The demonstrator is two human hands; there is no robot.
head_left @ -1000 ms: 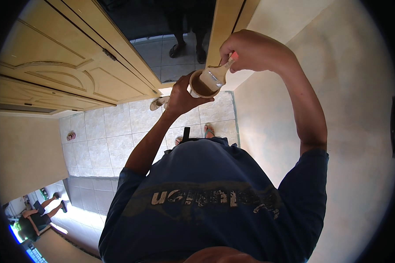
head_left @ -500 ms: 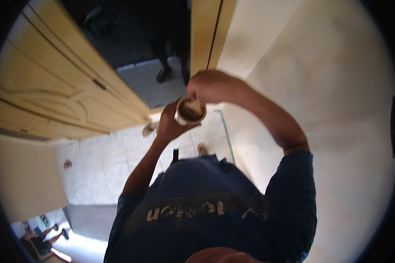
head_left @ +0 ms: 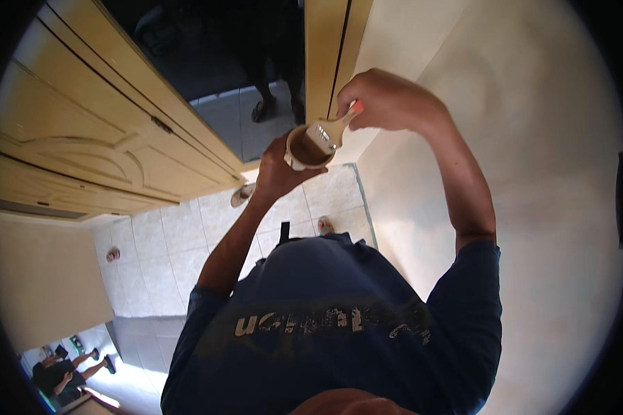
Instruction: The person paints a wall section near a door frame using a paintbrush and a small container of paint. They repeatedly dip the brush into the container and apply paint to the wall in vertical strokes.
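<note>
My left hand (head_left: 278,173) is wrapped round a round, light-coloured paint cup (head_left: 291,158), holding it up in front of my body. Inside, the cup looks brown. A paintbrush (head_left: 336,128) with a pale wooden handle and a metal band is gripped by its handle in my right hand (head_left: 375,100), just right of the cup. The brush slants down over the cup's rim, its bristle end at the opening. How deep the bristles reach into the cup I cannot tell.
A yellowish wooden cabinet (head_left: 104,131) with a dark mirror panel (head_left: 214,62) stands ahead and to the left. A pale wall (head_left: 533,173) rises on the right. Sandals (head_left: 241,196) lie on the tiled floor (head_left: 180,232). Another person (head_left: 62,370) is far off at lower left.
My right hand has drawn back to the upper right, bringing the brush into clearer view at the cup. The cup has shifted slightly up and right with my left hand.
</note>
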